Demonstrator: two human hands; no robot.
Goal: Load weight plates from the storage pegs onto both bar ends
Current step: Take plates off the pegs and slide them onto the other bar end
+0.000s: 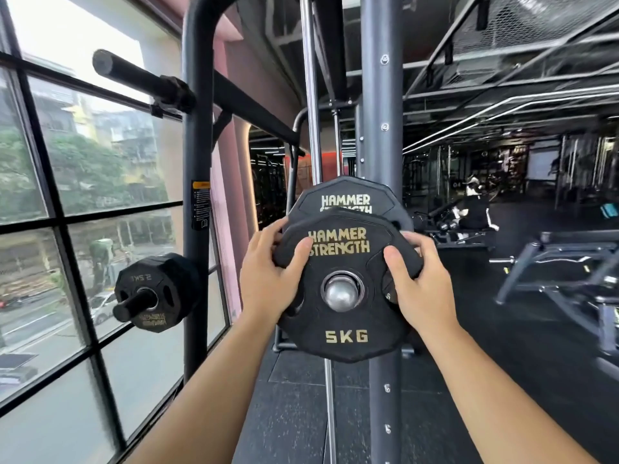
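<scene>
Your left hand (271, 272) and right hand (418, 283) are gripping the mid-frame 5KG plate (345, 329) on its peg (341, 293). It's probably needing a straight outward pull.

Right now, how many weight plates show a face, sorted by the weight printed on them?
5KG plate, gripped by left hand and right hand: 1
2.5KG plate: 1
rear plate, weight hidden: 1
Total: 3
</scene>
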